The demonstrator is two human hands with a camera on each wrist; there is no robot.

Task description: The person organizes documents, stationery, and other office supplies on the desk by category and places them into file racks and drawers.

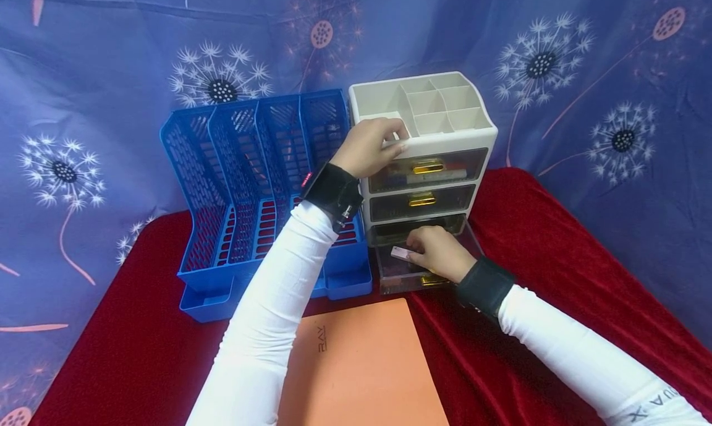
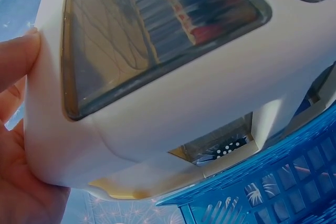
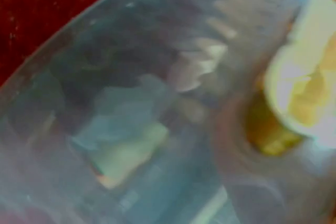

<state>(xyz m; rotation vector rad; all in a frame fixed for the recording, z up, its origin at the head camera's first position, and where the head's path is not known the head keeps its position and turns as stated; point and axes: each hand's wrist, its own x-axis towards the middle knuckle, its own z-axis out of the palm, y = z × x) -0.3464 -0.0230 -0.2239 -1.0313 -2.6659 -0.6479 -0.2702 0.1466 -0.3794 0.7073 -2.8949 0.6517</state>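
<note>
A white desktop drawer organizer stands on the table, its top divided into compartments. Over its top front edge, at the left corner, my left hand grips the rim; the left wrist view shows the thumb against the white casing. The clear bottom drawer is pulled out. Above it my right hand pinches a small pale pink rectangular block, its exact kind unclear. In the right wrist view the clear drawer front and its gold handle appear blurred.
A blue slotted file rack stands against the organizer's left side. An orange folder lies in front on the red cloth. Pens show through the top drawer. A blue patterned curtain hangs behind.
</note>
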